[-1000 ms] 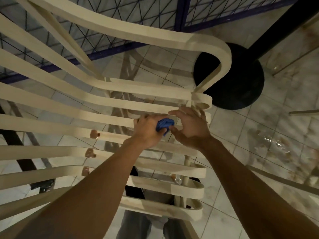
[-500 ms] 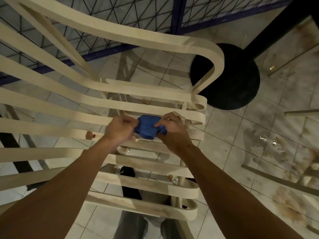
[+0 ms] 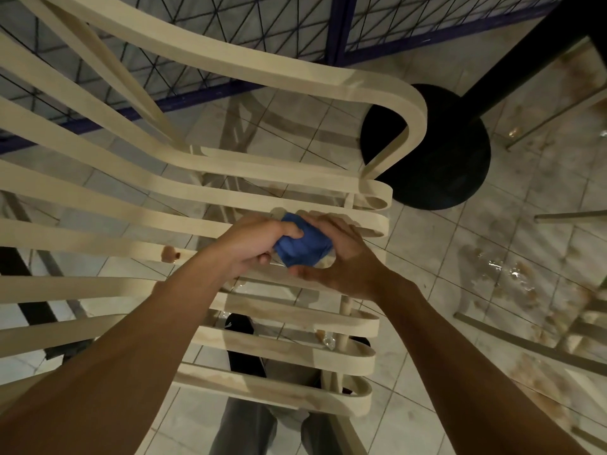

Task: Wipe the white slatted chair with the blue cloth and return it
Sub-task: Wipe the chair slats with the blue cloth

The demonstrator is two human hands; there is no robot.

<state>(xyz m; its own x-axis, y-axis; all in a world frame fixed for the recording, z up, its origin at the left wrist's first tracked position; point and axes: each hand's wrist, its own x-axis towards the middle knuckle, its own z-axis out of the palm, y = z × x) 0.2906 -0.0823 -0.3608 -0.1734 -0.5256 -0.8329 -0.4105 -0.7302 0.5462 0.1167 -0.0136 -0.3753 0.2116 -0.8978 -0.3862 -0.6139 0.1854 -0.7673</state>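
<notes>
Holding the blue cloth (image 3: 303, 247) between them, both hands are squeezing it into a small ball. The left hand (image 3: 253, 246) is curling its fingers round the left side of the cloth. The right hand (image 3: 341, 261) is cupping the right side, with its thumb going underneath and its fingers going over the top.

The cloth is sitting over the middle slats of the white slatted chair (image 3: 230, 73), near the chair's right edge, where the slats are bending round. The hands are hiding whether the cloth is touching a slat. Both bare arms are reaching across the chair's lower slats. Brown dirty marks are showing on some of those slats.

Under the chair, a dark shoe (image 3: 239, 326) and grey trousers (image 3: 243, 428) are showing through the gaps. A tiled floor (image 3: 427, 257) is lying below the chair, and brown stains and wet spots are showing to the chair's right. A black round base (image 3: 460, 165) is sitting on the floor just beyond the chair's top right corner. A blue fence (image 3: 338, 27) with wire mesh is standing behind the chair.
</notes>
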